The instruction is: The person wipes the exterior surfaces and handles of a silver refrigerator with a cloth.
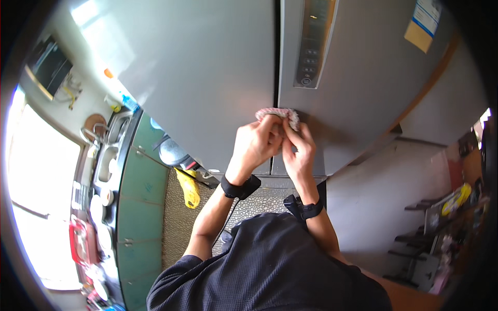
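A pink-and-white cloth [275,112] is bunched between my two hands, in front of the seam between the doors of a grey refrigerator [202,77]. My left hand [255,144] grips the cloth from the left, its fingers curled inward. From the other side, my right hand [298,149] pinches it between thumb and fingers. The fingertips of both hands meet and partly hide the cloth's lower part. Above and to the right of the hands is the dark control panel [311,50] on the right door. Whether the cloth touches the door surface I cannot tell.
Green cabinets [142,217] and a counter with a steel sink [107,165] run along the left. A yellow plastic bag [188,188] is near the refrigerator's lower left. A paper label [424,23] is on the right door. Dark chairs [412,239] and cluttered items stand at right.
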A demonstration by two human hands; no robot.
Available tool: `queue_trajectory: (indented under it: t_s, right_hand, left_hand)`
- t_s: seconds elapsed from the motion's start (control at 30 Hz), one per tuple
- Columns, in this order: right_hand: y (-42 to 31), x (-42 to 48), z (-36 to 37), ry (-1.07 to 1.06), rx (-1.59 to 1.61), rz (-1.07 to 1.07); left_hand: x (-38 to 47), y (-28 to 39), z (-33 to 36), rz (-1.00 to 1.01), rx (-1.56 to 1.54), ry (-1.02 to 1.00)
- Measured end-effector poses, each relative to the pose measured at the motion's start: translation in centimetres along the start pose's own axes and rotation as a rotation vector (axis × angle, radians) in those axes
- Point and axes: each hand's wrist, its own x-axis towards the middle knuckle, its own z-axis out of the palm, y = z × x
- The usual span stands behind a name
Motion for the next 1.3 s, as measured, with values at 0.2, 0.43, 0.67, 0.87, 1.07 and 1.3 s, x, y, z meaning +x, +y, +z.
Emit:
queue_trajectory:
  t_s: [0.2,0.43,0.67,0.87,1.07,1.3]
  right_hand:
    - [1.5,-1.1,1.4,0.022,0.06,-0.026]
    - [3.5,-1.2,-1.6,-0.158,-0.023,0.086]
    - [5.0,-0.6,-4.6,-0.128,0.004,0.081]
    - [6.5,-0.4,-8.4,-0.14,-0.075,0.102]
    - [9.2,-0.4,-12.3,-0.085,0.091,0.203]
    - [12.7,-0.6,-20.1,-0.015,-0.052,0.231]
  left_hand:
    - [-3.5,-2.3,3.2,-0.14,-0.145,0.103]
    - [-4.4,0.2,5.9,-0.31,-0.197,0.12]
    - [-4.0,0.3,8.4,-0.179,-0.019,0.106]
    - [-3.0,2.6,10.5,-0.301,-0.064,-0.038]
    - [-2.5,5.8,14.7,-0.189,0.016,-0.189]
    - [-1.7,10.2,22.4,-0.249,-0.111,-0.315]
